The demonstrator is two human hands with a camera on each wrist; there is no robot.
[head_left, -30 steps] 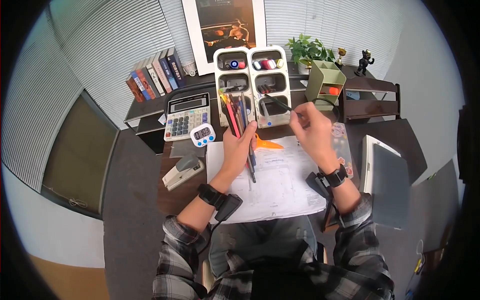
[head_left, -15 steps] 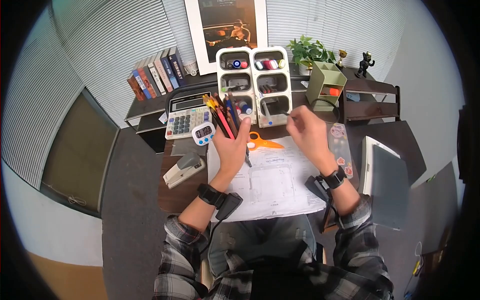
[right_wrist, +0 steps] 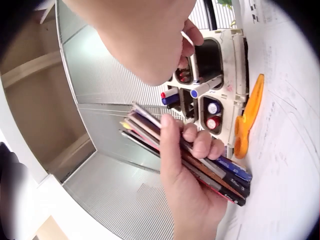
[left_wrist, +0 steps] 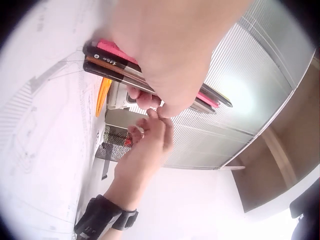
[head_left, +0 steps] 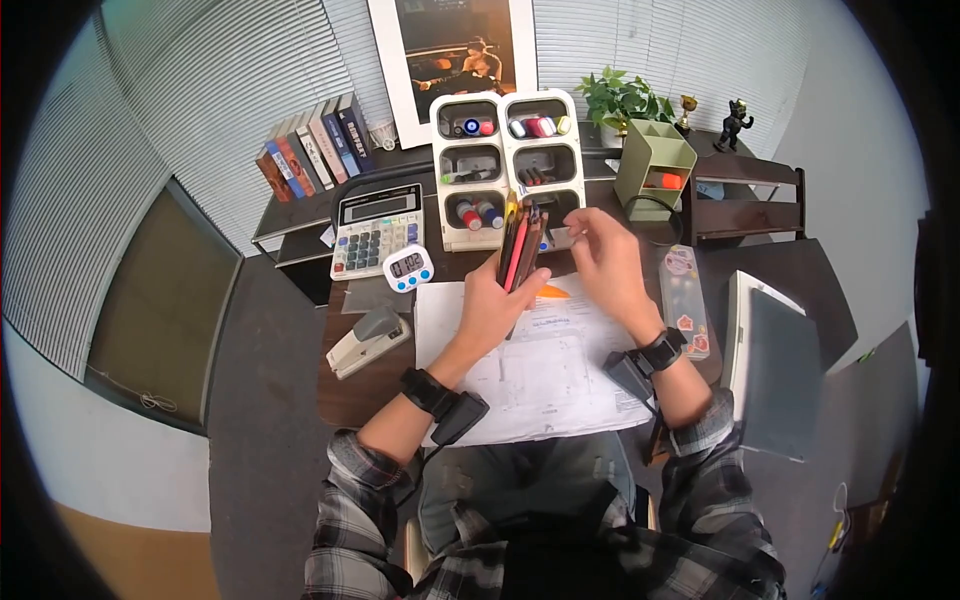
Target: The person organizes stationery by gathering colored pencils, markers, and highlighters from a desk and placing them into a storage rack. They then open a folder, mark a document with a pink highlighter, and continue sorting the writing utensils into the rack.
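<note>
My left hand (head_left: 490,305) grips a slanted bundle of coloured pencils (head_left: 522,240), black, pink, brown and blue among them. In the right wrist view its thumb and fingers wrap round the pencils (right_wrist: 195,167). Just to the right of the bundle is my right hand (head_left: 612,270), its fingers loosely bent with nothing visible between them. Beyond both hands stands a white desk organizer (head_left: 472,242) with two columns of compartments. A white marker with a blue end (right_wrist: 205,87) sticks out of one lower compartment. Orange scissors (right_wrist: 255,102) lie below, partly hidden by the left hand in the head view.
Printed sheets (head_left: 540,385) spread under the hands. At left are a calculator (head_left: 375,235), a white timer (head_left: 408,267) and a stapler-like device (head_left: 370,342). To the right stand a green organizer (head_left: 655,165) and a clear stickered case (head_left: 685,300).
The left hand has carried the bundle rightwards, in front of the right column. A dark pencil showed in the right hand a second ago; now none shows there, and its fingers have loosened.
</note>
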